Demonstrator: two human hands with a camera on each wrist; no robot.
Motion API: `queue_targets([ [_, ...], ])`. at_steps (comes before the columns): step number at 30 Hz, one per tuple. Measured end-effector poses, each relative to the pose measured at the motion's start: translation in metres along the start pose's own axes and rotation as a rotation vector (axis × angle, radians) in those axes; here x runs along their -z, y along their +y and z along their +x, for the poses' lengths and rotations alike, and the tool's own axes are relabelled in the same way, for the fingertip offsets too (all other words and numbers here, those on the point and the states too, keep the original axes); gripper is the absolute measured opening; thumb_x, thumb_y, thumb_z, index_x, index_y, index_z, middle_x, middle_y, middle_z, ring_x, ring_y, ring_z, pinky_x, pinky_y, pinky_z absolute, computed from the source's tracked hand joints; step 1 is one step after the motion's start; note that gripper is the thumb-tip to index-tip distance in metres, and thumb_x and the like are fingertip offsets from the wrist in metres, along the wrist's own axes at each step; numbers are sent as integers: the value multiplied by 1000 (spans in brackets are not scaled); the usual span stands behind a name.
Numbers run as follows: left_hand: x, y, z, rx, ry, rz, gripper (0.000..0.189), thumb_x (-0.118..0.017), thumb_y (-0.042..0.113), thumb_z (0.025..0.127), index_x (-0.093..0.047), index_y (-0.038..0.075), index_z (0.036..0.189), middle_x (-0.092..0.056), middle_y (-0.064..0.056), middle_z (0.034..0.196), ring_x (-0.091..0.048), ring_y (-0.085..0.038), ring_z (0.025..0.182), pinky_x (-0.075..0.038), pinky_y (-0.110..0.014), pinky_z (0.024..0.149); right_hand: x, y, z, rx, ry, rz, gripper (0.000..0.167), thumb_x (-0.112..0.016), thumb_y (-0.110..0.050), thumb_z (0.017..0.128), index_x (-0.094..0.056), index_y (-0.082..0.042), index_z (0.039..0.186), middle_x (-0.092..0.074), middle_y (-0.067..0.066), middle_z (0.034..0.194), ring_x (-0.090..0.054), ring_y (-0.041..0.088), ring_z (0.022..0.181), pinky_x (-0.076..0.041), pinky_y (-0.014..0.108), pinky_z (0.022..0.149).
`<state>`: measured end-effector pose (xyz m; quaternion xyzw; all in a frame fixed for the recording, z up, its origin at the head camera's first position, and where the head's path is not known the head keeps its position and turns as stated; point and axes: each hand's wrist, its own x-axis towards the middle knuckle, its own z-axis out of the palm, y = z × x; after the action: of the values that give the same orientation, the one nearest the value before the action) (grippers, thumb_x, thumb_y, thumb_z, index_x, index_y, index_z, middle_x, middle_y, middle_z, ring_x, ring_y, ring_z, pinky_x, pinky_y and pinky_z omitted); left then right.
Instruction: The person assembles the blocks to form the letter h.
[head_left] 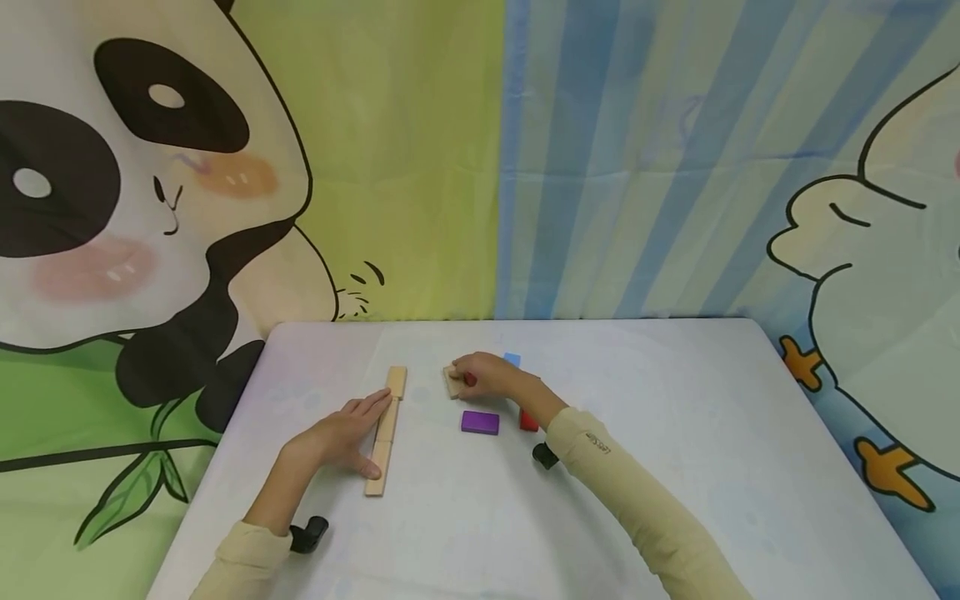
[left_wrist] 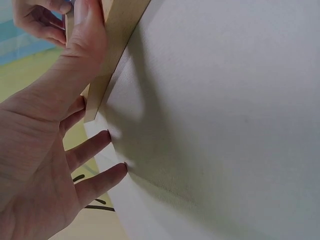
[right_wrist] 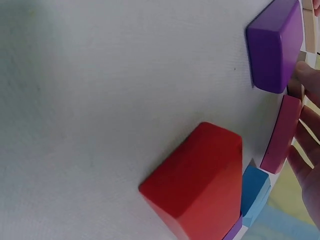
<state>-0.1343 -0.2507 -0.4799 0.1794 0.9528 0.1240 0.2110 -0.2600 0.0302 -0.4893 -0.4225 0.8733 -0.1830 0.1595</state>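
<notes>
"Three pale wooden blocks [head_left: 387,427] lie end to end; what is the left hand [head_left: 341,437] doing?"

"Resting on that row, fingers spread apart, thumb at the near block and a fingertip by the far one."

"And the right hand [head_left: 487,375]?"

"Thumb and fingers clamped on another wooden block [head_left: 452,382], well apart from the row, with a crimson block [right_wrist: 282,136] by the fingers."

"Other colours?"

"A purple block [head_left: 480,422] nearer the person, plus a red block [right_wrist: 200,177] and a blue block [right_wrist: 255,192], all on the white table [head_left: 675,433]"

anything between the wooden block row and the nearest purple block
In the head view, only bare white tabletop lies between the wooden block row and the purple block.
</notes>
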Motion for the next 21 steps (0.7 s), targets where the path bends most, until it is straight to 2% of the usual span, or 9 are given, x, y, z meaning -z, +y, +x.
queue_targets([
  [7, -1, 1, -2, -12, 5, 10, 120, -83, 51, 64, -19, 6, 154, -15, -9, 163, -29, -39, 143, -37, -59, 107, -7, -2, 1, -1, 58, 7, 39, -75, -23, 85, -67, -4, 119, -63, 14, 122, -59, 25, 112, -49, 37, 98],
  [12, 0, 0, -2, -14, 13, 14, 120, -83, 51, 64, -18, 6, 155, -15, -9, 163, -29, -38, 143, -38, -57, 107, -11, -1, 4, -29, 87, 16, 37, -75, -28, 85, -68, -7, 115, -61, 10, 115, -56, 17, 98, -49, 31, 87],
  [21, -1, 0, 0, -5, 4, 24, 121, -83, 52, 63, -18, 7, 155, -15, -8, 163, -30, -36, 143, -40, -55, 107, -5, -1, 3, -39, 33, -4, 40, -74, -27, 86, -66, -8, 120, -59, 9, 116, -51, 14, 89, -47, 29, 80],
])
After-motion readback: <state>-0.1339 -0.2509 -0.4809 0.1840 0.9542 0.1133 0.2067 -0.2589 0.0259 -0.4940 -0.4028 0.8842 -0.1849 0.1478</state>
